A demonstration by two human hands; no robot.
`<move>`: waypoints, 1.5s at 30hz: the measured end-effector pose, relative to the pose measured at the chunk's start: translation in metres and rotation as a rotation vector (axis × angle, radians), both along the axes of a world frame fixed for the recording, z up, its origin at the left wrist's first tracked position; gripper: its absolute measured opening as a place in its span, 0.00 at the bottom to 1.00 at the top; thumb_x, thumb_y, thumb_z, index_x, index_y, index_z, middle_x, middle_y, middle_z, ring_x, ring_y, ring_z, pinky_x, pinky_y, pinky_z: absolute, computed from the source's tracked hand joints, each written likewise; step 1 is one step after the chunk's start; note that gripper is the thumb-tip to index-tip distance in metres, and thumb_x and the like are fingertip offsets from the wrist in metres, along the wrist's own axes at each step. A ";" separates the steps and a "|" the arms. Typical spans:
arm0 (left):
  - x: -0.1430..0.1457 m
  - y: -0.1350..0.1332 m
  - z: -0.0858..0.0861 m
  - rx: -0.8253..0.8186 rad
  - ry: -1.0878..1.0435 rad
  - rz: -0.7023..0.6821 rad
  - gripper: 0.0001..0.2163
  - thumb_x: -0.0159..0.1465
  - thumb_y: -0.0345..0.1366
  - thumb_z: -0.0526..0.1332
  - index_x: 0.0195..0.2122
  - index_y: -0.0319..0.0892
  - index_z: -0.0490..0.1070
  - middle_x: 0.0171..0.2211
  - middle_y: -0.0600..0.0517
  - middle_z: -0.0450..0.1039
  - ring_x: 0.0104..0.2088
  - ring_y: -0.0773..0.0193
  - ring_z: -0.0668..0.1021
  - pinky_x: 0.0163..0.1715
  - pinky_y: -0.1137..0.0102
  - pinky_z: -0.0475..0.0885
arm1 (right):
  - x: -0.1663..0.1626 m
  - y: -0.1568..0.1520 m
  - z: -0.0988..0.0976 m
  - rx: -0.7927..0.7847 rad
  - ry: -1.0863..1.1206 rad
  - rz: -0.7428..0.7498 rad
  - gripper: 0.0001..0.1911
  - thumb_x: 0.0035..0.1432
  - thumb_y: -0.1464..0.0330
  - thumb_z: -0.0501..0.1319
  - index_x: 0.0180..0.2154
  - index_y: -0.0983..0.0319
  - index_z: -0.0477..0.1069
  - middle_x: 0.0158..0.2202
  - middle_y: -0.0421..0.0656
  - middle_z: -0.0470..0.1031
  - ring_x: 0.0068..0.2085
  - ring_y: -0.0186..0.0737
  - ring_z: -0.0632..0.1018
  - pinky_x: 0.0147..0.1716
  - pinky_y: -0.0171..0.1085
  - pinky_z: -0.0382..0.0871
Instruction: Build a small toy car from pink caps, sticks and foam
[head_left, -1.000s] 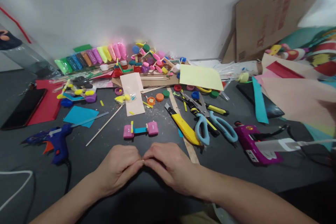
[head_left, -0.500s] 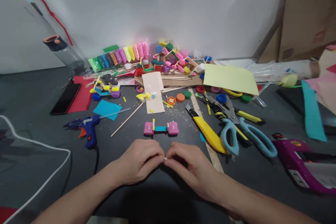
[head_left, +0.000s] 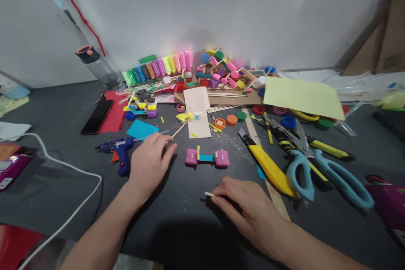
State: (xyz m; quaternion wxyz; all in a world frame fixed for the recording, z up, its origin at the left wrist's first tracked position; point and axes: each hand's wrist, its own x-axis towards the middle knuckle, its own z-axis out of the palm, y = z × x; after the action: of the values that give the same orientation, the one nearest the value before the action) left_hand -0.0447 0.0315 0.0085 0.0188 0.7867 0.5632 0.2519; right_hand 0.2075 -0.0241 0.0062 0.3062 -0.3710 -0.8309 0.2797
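Between the thumb and fingertips of my right hand (head_left: 249,211) is a short piece of pale wooden stick (head_left: 209,194), its end jutting out to the left. My left hand (head_left: 150,156) reaches over a longer wooden stick (head_left: 178,130) lying on the table and covers its near part. Its thumb stands apart from the fingers. Beyond and between the hands sits a small toy piece with two pink rollers (head_left: 222,158), a blue strip (head_left: 206,158) joining them and a yellow upright stick (head_left: 198,152).
A blue hot glue gun (head_left: 122,154) lies left of my left hand. A yellow utility knife (head_left: 270,168) and blue-handled scissors (head_left: 302,177) lie at right. Behind are a cardboard strip (head_left: 199,124), bottle caps (head_left: 232,119) and clay packs (head_left: 158,67). A white cable (head_left: 76,168) crosses the left side.
My hands have parted. The left one moved forward and left to the long stick; the right one keeps the short stick piece. The view has shifted, so things appear farther right.
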 end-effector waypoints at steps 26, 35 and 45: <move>0.006 -0.027 0.038 -0.330 -0.258 -0.528 0.07 0.70 0.29 0.59 0.45 0.47 0.73 0.37 0.57 0.80 0.37 0.71 0.80 0.40 0.78 0.70 | 0.011 0.005 0.016 0.023 0.305 -0.184 0.04 0.67 0.73 0.62 0.37 0.61 0.75 0.29 0.38 0.75 0.30 0.31 0.75 0.30 0.29 0.66; 0.027 -0.030 0.031 -0.959 -0.279 -0.588 0.05 0.69 0.29 0.56 0.37 0.42 0.71 0.30 0.56 0.76 0.30 0.70 0.75 0.32 0.77 0.67 | 0.013 0.001 0.013 -0.182 0.247 -0.193 0.05 0.67 0.70 0.61 0.37 0.60 0.75 0.30 0.38 0.75 0.30 0.30 0.74 0.31 0.29 0.66; 0.043 -0.040 0.019 -1.089 -0.421 -0.683 0.08 0.71 0.33 0.55 0.40 0.41 0.74 0.30 0.54 0.78 0.27 0.71 0.75 0.28 0.78 0.65 | 0.002 -0.002 0.021 -0.428 0.428 -0.195 0.08 0.67 0.67 0.60 0.35 0.61 0.73 0.27 0.36 0.72 0.25 0.30 0.70 0.26 0.29 0.64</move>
State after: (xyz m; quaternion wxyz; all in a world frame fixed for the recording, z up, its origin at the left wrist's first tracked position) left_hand -0.0016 -0.0081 0.0280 0.6005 0.7329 0.3141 0.0598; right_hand 0.2099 -0.0256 0.0274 0.4144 -0.4378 -0.6303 0.4891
